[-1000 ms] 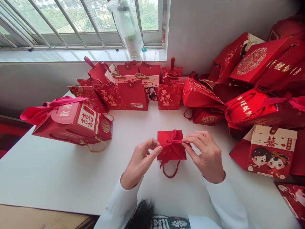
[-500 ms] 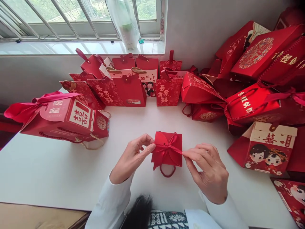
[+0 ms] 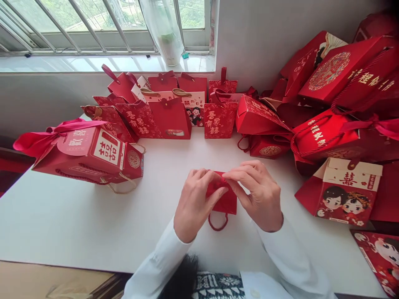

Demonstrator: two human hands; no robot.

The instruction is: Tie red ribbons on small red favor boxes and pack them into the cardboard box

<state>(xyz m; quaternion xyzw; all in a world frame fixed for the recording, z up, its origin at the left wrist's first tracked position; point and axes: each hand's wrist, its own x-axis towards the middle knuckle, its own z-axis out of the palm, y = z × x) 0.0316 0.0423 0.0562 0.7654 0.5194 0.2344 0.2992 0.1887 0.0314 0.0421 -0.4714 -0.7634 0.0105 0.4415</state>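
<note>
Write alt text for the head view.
A person's left hand and right hand are close together over a small red box with a rope handle on a white table. Red boxes stand behind and lie heaped at right.

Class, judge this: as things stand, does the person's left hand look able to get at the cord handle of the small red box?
Probably yes. The cord handle sticks out from the near side of the small red box, close to the left hand, and nothing covers its loop.
</note>
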